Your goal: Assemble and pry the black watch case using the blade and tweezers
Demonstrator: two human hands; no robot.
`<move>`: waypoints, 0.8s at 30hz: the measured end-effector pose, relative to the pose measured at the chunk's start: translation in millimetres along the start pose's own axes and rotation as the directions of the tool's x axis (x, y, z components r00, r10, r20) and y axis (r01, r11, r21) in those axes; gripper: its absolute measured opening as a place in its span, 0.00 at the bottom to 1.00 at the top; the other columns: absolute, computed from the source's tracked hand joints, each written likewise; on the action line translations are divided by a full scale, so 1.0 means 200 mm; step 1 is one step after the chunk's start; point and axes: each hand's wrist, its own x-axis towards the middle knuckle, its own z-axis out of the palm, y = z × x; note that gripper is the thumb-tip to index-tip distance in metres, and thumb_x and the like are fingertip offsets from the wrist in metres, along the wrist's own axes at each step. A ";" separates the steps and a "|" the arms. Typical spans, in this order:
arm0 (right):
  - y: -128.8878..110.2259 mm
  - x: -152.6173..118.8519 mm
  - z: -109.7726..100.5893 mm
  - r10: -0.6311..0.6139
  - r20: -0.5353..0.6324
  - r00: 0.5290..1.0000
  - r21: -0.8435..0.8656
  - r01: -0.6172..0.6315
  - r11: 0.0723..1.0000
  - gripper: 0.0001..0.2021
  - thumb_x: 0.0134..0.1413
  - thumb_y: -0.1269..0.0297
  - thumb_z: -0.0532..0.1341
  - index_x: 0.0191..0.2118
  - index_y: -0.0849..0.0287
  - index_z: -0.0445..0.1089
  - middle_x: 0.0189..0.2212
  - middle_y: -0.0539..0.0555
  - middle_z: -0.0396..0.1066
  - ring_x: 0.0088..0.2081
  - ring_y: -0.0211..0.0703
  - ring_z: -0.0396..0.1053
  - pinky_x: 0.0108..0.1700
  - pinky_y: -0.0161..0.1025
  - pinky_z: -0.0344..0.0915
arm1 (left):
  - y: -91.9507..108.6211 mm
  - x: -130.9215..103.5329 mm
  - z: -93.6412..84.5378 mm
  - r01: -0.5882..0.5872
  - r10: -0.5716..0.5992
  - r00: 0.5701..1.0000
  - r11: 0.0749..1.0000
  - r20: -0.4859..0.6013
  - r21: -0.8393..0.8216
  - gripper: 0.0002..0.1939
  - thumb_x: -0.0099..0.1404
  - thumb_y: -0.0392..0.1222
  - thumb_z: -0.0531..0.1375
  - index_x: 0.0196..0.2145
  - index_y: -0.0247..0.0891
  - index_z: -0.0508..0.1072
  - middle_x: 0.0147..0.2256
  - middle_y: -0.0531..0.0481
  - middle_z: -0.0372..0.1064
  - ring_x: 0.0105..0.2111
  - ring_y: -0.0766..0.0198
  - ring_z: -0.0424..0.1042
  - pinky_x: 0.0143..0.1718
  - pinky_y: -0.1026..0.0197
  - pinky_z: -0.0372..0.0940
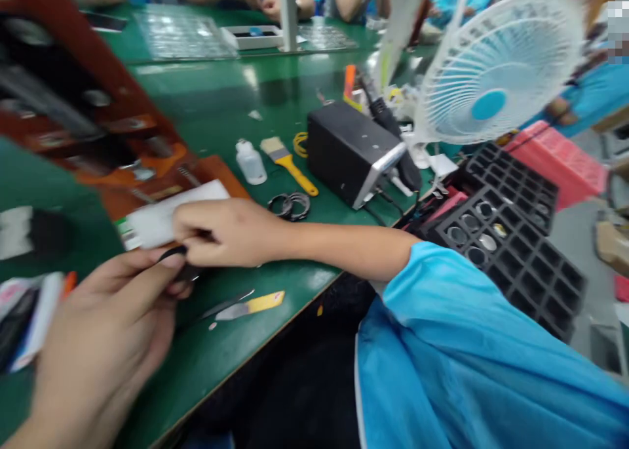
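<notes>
Close together at the left of the head view, both my hands are at a small black curved piece point(173, 253). My left hand point(111, 324) is closed, pinching it between thumb and fingers. From the right, my right hand point(236, 229) reaches in with curled fingers, gripping the piece's other end. Fingers cover most of it, so its kind cannot be made out. Just behind my right hand lies a white block point(157, 218) at the base of a brown hand press point(152, 167). A yellow-handled scraper point(253, 305) and dark tweezers point(228, 303) rest on the green table nearby.
Beyond my right forearm are a white bottle point(251, 162), a brush point(289, 165), black rings point(289, 206) and a black box point(351, 151). A white fan point(501, 69) and black compartment trays point(515, 252) stand right. Other people sit across the table.
</notes>
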 end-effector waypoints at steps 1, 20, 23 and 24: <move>-0.01 -0.01 0.00 -0.021 -0.048 0.999 0.011 0.022 1.000 0.09 0.62 0.70 0.59 0.33 0.55 0.58 0.32 0.47 0.64 0.35 0.40 0.62 0.41 0.40 0.58 | 0.03 -0.04 0.04 0.061 -0.068 0.994 0.995 -0.088 -0.078 0.12 0.46 0.38 0.78 0.27 0.44 0.79 0.28 0.63 0.76 0.26 0.73 0.70 0.25 0.71 0.67; -0.03 -0.03 -0.08 0.224 -0.090 0.970 0.282 -0.191 0.940 0.06 0.58 0.62 0.66 0.36 0.59 0.75 0.31 0.50 0.73 0.31 0.40 0.66 0.34 0.40 0.60 | -0.02 -0.07 0.03 -0.298 0.300 0.954 0.950 -0.014 0.091 0.07 0.60 0.38 0.72 0.35 0.36 0.79 0.30 0.54 0.71 0.28 0.72 0.66 0.31 0.67 0.60; -0.04 -0.04 -0.08 0.228 -0.043 0.973 0.266 -0.209 0.941 0.06 0.59 0.62 0.67 0.37 0.59 0.78 0.31 0.50 0.75 0.30 0.40 0.67 0.33 0.39 0.61 | -0.01 -0.08 0.03 -0.268 0.269 0.963 0.959 -0.003 0.093 0.06 0.61 0.37 0.71 0.34 0.36 0.78 0.30 0.54 0.72 0.28 0.71 0.66 0.30 0.67 0.60; -0.04 -0.04 -0.08 0.217 -0.034 0.976 0.261 -0.201 0.944 0.06 0.59 0.62 0.67 0.38 0.59 0.78 0.31 0.50 0.76 0.30 0.40 0.67 0.33 0.38 0.61 | -0.01 -0.09 0.04 -0.256 0.257 0.967 0.963 0.002 0.085 0.06 0.61 0.37 0.71 0.34 0.36 0.78 0.30 0.54 0.72 0.28 0.71 0.66 0.30 0.67 0.60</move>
